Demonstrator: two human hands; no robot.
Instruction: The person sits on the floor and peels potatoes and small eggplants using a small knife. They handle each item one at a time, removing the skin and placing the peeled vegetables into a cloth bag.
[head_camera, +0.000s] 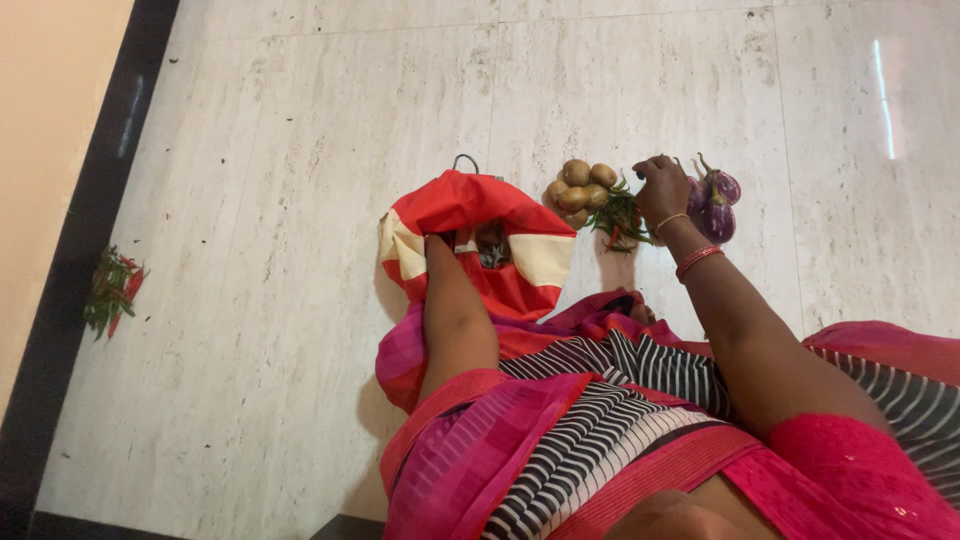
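From the head view, the left hand (440, 243) was sunk inside the red bag (470, 235) at centre, its grasp hidden, so I cannot tell. The right hand (662, 190) at one o'clock was pinched shut on the chillies (618, 215), between the potatoes (580, 187) and the brinjals (715, 200). More chillies (112, 290) lay at nine o'clock.

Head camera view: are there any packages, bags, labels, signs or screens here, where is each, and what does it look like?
Cloth bag: on the pale floor in front of the person, soft and rounded, red with cream bands and a grey loop handle; the left hand reaches inside it.
No labels, signs or screens show; the potatoes, chillies and aubergines by the right hand lie loose.
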